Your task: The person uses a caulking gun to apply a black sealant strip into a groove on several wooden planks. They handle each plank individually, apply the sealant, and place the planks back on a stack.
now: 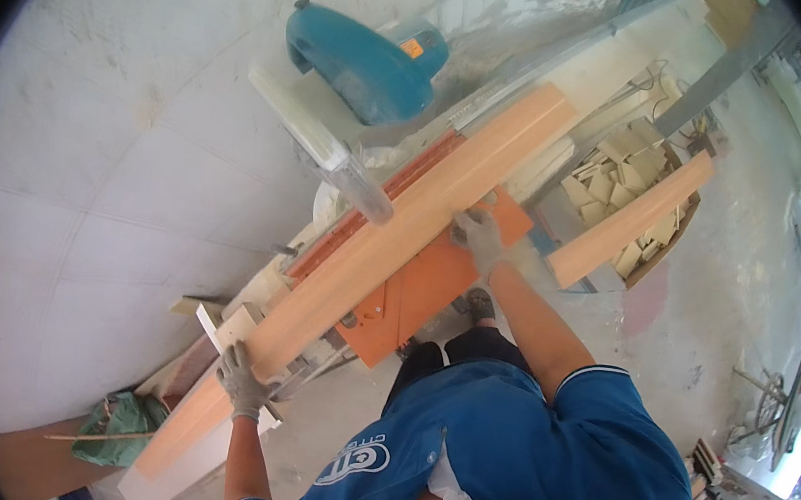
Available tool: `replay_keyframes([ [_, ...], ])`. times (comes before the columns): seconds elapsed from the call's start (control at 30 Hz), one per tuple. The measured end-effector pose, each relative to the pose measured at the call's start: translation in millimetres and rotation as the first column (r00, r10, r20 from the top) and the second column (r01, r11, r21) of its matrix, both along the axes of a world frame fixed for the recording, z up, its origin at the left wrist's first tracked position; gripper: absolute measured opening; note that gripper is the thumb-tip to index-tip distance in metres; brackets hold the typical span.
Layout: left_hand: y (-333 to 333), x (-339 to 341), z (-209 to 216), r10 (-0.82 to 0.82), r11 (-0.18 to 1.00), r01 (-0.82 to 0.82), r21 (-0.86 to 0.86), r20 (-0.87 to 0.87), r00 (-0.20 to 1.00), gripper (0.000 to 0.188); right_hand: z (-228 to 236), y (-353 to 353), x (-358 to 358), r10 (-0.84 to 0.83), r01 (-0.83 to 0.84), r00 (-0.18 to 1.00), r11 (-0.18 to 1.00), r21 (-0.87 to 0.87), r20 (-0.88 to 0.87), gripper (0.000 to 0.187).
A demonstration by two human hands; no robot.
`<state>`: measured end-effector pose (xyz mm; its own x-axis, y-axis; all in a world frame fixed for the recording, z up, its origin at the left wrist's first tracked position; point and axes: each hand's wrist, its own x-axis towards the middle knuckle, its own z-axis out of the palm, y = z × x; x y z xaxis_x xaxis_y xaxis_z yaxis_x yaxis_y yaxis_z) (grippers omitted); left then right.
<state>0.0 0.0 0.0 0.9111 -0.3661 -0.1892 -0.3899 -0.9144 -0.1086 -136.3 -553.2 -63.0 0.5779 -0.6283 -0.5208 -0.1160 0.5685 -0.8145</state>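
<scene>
A pale wall [116,148] rises beyond both hands; grey floor [672,380] spreads right of the right hand [483,240]. The long plank [364,266] crosses the orange table [427,293], the left hand [245,385] half-open on it, the right's bent fingers at its near edge.

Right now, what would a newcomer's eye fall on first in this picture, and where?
Probably the long wood-toned board, running diagonally through the middle, with the left hand on its lower part and the right hand at its near edge. Next, perhaps, the teal machine housing above left of centre, then the heap of pale pieces on the right, with a shorter board lying over it.
</scene>
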Motion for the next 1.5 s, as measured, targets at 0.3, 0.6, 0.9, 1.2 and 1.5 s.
replay_keyframes([
  [0.3,8.1,29.9,-2.5,-0.025,0.993,0.029,0.116,-0.038,0.999,0.089,29.4,-3.1,5.9,-0.036,0.036,0.999,0.999,-0.016,0.005,0.037],
  [0.6,-99.2,2.7,-34.0,-0.170,0.925,0.234,-0.298,0.225,0.959,0.118,12.8,-85.7,26.3,-0.329,0.341,0.935,0.936,-0.081,0.133,0.059],
  [0.9,11.6,33.0,-7.5,-0.036,0.995,0.031,0.095,0.056,0.998,0.127,26.8,-43.3,20.2,-0.219,0.218,0.971,0.976,0.014,0.094,0.047],
  [1.2,-40.8,39.3,-7.2,-0.097,0.994,0.097,-0.049,-0.005,0.995,0.106,43.8,-98.4,24.8,-0.133,0.132,0.986,0.991,0.013,0.097,0.038],
  [1.5,-121.6,33.8,-20.5,-0.176,0.969,0.183,-0.164,0.055,0.983,0.111,-5.6,-210.0,31.8,-0.172,0.183,0.983,0.941,-0.286,0.062,0.046],
])
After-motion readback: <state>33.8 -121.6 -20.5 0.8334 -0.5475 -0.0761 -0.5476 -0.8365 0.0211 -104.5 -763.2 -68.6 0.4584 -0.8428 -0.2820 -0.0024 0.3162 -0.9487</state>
